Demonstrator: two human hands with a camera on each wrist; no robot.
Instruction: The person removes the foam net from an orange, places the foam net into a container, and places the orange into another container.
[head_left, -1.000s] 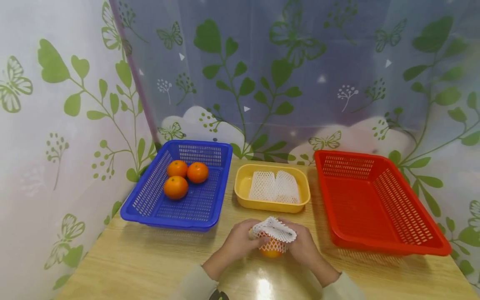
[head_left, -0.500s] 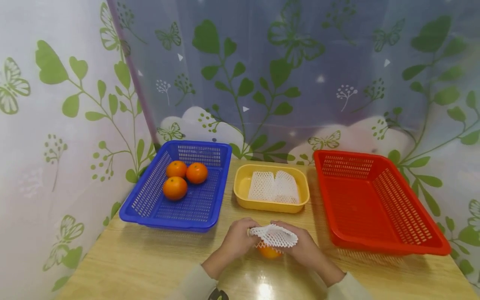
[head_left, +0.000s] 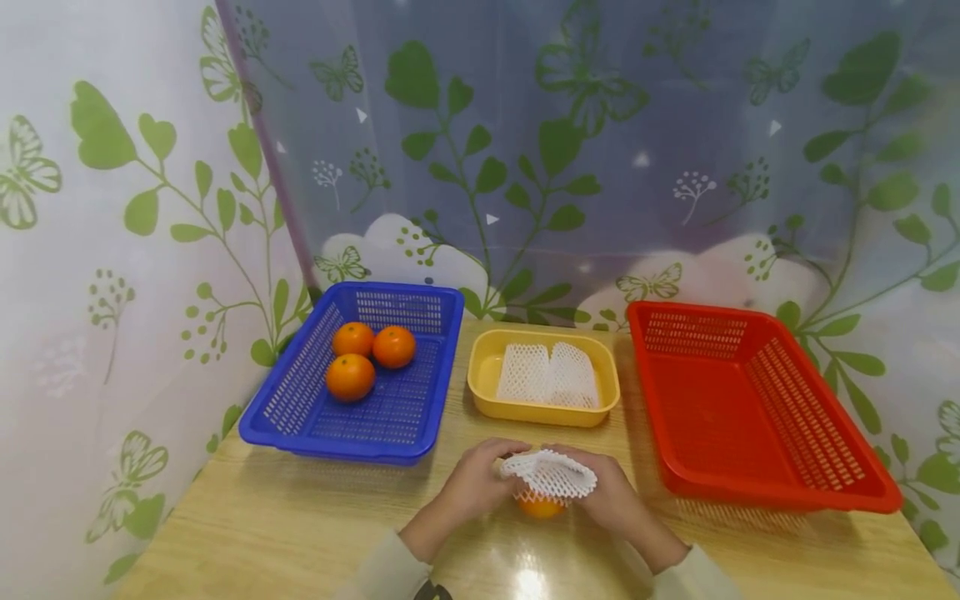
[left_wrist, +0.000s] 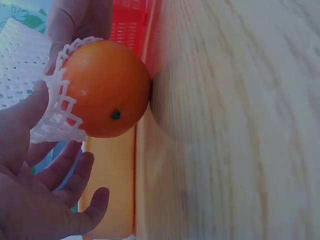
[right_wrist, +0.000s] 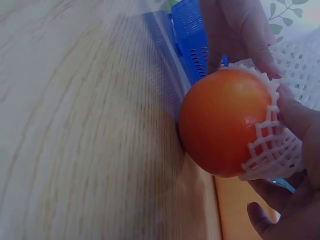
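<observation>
An orange (left_wrist: 112, 90) sits on the wooden table between the two hands, its stem spot showing in the left wrist view. A white foam net sleeve (head_left: 558, 473) covers the upper part of the orange, and its loose end flares out above the fruit. My left hand (head_left: 480, 479) pinches the net at the left side, thumb on the mesh and its other fingers spread. On the opposite side my right hand (head_left: 600, 492) grips the net (right_wrist: 277, 147) between thumb and fingers. The orange's lower part is bare in both wrist views.
A blue basket (head_left: 337, 446) at the left holds three oranges (head_left: 350, 377). Behind the hands stands a yellow tray (head_left: 483, 375) with two foam nets (head_left: 523, 373). A red basket (head_left: 720, 417) is on the right. A patterned curtain hangs behind.
The net's loose end has tipped toward me and spread wider, and less mesh shows on the front of the orange. My left thumb has left the fruit's front. Little differs over the last half second.
</observation>
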